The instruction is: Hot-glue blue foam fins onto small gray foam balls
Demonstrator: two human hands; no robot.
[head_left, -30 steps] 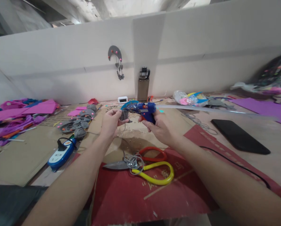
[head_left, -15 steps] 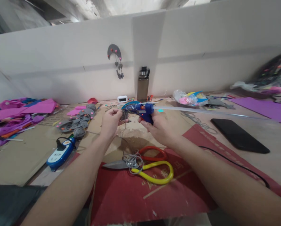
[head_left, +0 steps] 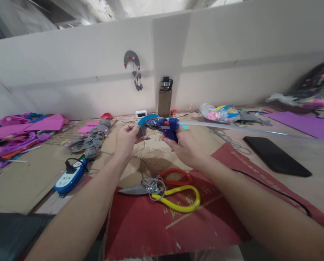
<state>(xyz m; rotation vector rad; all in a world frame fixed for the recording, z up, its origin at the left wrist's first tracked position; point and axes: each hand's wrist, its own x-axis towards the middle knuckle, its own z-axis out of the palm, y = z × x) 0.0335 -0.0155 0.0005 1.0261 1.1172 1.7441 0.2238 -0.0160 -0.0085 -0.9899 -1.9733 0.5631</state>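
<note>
Gluing step: right hand (head_left: 184, 146) grips glue gun (head_left: 166, 127), nozzle at grey felt piece (head_left: 141, 131) pinched in left hand (head_left: 126, 139); next needs steady squeeze.

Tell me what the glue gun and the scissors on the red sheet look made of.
Glue gun: blue body, likely moulded plastic with a slight sheen. Scissors: dull grey blade, probably metal; smooth, glossy red and yellow loop handles suggest plastic or a rubbery coating.

My left hand (head_left: 127, 139) and right hand (head_left: 184, 146) are bare: no gloves, rings, watch; forearms uncovered, no sleeves in view.
</note>
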